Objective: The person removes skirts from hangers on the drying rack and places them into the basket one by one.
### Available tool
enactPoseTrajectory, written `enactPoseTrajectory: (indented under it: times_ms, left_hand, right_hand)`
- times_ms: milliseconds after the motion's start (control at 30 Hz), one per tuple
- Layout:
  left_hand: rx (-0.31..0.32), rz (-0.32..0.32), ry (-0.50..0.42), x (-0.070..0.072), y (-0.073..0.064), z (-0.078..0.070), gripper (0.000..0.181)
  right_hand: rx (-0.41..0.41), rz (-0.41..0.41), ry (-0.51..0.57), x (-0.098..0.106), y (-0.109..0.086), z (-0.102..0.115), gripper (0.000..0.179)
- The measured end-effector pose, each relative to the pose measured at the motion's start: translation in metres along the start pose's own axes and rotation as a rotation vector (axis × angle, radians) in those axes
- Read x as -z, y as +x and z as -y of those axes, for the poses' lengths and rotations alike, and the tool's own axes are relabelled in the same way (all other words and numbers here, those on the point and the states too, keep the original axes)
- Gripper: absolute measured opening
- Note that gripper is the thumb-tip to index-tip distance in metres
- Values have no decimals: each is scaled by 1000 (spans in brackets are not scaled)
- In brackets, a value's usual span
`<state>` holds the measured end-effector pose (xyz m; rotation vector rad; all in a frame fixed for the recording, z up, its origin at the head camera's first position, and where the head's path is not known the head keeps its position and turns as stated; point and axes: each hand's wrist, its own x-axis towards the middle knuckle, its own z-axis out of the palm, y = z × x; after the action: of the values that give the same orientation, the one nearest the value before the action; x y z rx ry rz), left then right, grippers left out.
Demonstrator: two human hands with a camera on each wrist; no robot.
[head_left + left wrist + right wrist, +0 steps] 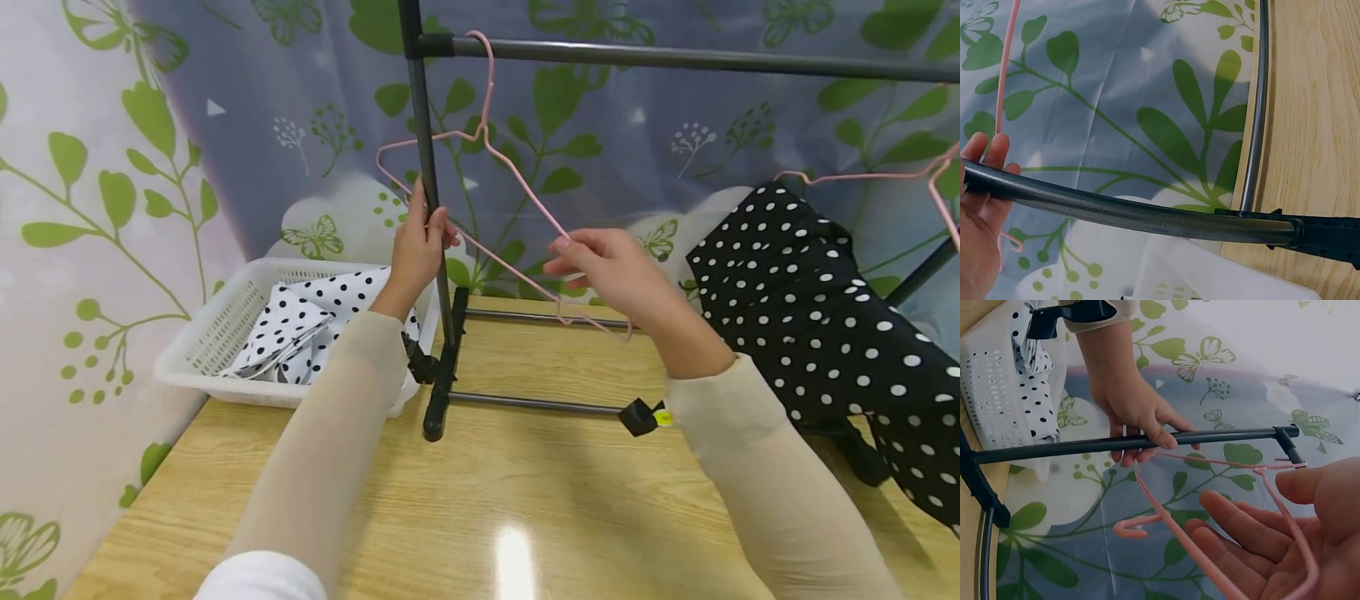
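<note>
A pink wire hanger (525,187) hangs by its hook from the top rail (675,58) of a dark metal clothes rack, close to the left corner. My left hand (422,250) grips the rack's left upright post (1116,212), thumb on the near side and fingers behind it. Those fingertips reach right to the hanger's wire. My right hand (1254,544) is at the hanger's right end, with relaxed fingers and the thumb apart from them. The hanger's sloping arm (1288,515) runs between thumb and fingers, across the palm.
A white plastic basket (187,379) left of the rack holds white cloth with black dots (300,317). On the right, a black garment with white dots (810,300) hangs on another pink hanger (862,177). The rack foot (447,375) stands on the wooden table (570,500), before a leaf-print curtain.
</note>
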<state>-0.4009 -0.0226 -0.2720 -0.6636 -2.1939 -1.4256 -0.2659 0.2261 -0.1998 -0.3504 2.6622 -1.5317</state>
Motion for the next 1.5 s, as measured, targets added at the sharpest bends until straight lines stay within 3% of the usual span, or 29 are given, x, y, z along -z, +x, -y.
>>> enactPoseTrajectory:
  times_ms: [200,467,767,1000,1167,1333,1500]
  left_hand:
    - [1,1,-7,1,0,0,58]
    - [8,-1,-13,2,1,1,58]
    - [31,3,-49,0,0,0,58]
    - [50,15,-50,7,-11,-38,57]
    - [63,10,-61,9,-14,-42,57]
    - [57,8,-57,8,-13,-40,56]
    - [37,15,-53,2,-5,-16,58]
  right_hand:
    - [2,-61,-15,14,-8,-11,51]
    - [23,-153,-128,35,-30,-24,59]
    - [105,-287,-438,49,-51,-34,53]
    - [81,-309,-604,60,-65,-43,55]
    - [81,-350,-754,70,-72,-51,60]
    - [109,-442,-852,81,-76,-60,66]
    - [221,-557,-911,95,-81,-73,76]
